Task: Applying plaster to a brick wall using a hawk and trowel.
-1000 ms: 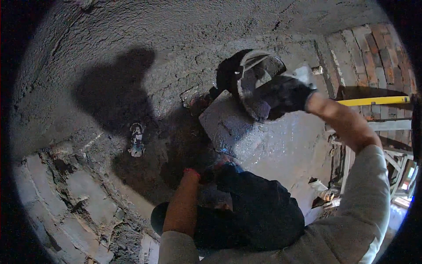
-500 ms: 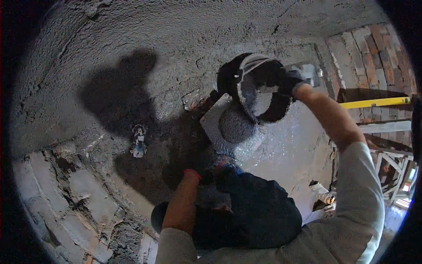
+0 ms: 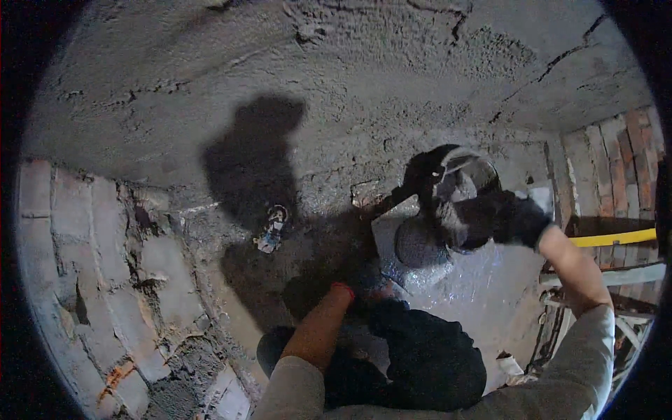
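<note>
Right hand (image 3: 514,220), dark-gloved, fingers curled tight around the rim of a tilted bucket (image 3: 458,192), mouth tipped down over the mortar board (image 3: 448,276). A grey mortar lump (image 3: 418,243) sits just below the rim. Left hand (image 3: 357,283) in shadow; finger state indiscernible.

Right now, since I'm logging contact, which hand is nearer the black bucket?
Right. The right hand grips the tipped black bucket; the left hand is lower, under the flat board.
</note>
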A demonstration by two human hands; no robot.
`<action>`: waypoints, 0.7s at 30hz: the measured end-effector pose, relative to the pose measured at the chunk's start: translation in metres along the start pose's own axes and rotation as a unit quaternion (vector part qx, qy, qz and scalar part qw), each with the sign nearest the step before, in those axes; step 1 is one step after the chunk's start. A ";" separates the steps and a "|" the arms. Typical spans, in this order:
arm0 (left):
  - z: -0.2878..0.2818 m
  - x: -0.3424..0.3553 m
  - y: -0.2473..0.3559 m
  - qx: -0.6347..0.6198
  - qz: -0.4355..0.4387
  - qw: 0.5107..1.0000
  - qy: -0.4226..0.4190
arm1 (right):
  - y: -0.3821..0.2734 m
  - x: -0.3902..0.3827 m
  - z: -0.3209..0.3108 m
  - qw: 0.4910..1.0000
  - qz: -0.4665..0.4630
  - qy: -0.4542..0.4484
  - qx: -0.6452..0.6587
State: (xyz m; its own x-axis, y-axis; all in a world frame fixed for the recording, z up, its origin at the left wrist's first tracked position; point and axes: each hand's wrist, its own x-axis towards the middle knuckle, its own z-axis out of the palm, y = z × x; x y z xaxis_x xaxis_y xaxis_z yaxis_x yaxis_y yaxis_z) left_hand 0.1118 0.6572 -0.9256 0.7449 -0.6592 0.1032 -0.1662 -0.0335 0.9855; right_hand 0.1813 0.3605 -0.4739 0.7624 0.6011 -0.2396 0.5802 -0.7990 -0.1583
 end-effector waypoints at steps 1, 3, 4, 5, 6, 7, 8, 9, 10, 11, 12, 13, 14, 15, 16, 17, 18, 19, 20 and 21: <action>0.001 -0.002 0.011 -0.027 -0.030 0.999 0.000 | -0.009 -0.001 -0.007 1.000 -0.016 0.019 0.005; 0.008 0.020 0.034 -0.095 -0.068 0.993 -0.012 | -0.016 -0.008 0.043 0.966 0.202 -0.156 0.025; 0.006 0.029 0.045 -0.126 -0.091 0.988 -0.017 | -0.018 -0.008 0.042 0.967 0.205 -0.150 0.014; -0.003 0.036 0.056 -0.153 -0.113 0.981 -0.024 | -0.020 -0.006 0.039 0.979 0.157 -0.125 0.035; -0.003 0.043 0.068 -0.181 -0.136 0.974 -0.032 | -0.022 -0.006 0.032 0.987 0.108 -0.102 0.055; -0.014 0.046 0.081 -0.204 -0.165 0.964 -0.035 | -0.025 -0.005 0.018 0.989 0.104 -0.094 0.052; -0.019 0.043 0.096 -0.230 -0.196 0.952 -0.037 | -0.028 -0.009 -0.008 0.995 0.084 0.013 0.052; -0.047 0.042 0.108 -0.256 -0.229 0.938 -0.041 | -0.036 -0.016 -0.035 0.989 0.064 0.118 0.054; -0.060 0.045 0.125 -0.282 -0.259 0.923 -0.043 | -0.054 -0.021 -0.072 0.981 0.184 0.048 0.038; -0.055 0.043 0.144 -0.305 -0.293 0.905 -0.041 | -0.069 -0.024 -0.103 0.955 0.295 -0.022 0.027; -0.062 0.052 0.160 -0.333 -0.319 0.886 -0.049 | -0.076 -0.033 -0.120 0.928 0.358 -0.087 -0.055; -0.063 0.054 0.175 -0.359 -0.347 0.865 -0.055 | -0.078 -0.043 -0.116 0.928 0.358 -0.084 -0.056; -0.063 0.062 0.201 -0.360 -0.344 0.865 -0.061 | -0.076 -0.061 -0.099 0.913 0.373 0.080 0.142; -0.069 0.077 0.234 -0.114 -0.187 0.974 -0.055 | -0.070 -0.077 -0.079 0.839 0.359 0.243 0.330; -0.069 0.091 0.260 0.137 -0.004 0.990 -0.046 | -0.061 -0.091 -0.051 0.832 0.280 0.229 0.420; -0.086 0.084 0.230 0.090 -0.087 0.992 0.002 | -0.071 -0.067 -0.038 0.794 0.280 0.164 0.513; -0.111 0.069 0.198 0.045 -0.174 0.982 0.059 | -0.087 -0.031 -0.025 0.746 0.269 0.088 0.603; -0.108 0.090 0.225 0.040 -0.169 0.984 0.047 | -0.086 -0.024 -0.005 0.811 0.264 0.126 0.507; -0.103 0.119 0.284 -0.205 -0.216 0.955 0.003 | -0.083 -0.026 0.007 0.862 0.265 0.164 0.400; -0.116 0.129 0.332 -0.421 -0.258 0.869 -0.018 | -0.084 -0.014 0.001 0.934 0.248 0.196 0.169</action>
State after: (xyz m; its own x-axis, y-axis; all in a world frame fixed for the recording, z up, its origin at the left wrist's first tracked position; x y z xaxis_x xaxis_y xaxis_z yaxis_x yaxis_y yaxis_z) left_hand 0.2281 0.6483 -0.5692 0.5569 -0.7425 -0.3723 0.7273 0.2195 0.6502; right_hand 0.1216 0.4196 -0.4582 0.9980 0.0630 -0.0064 0.0541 -0.9009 -0.4306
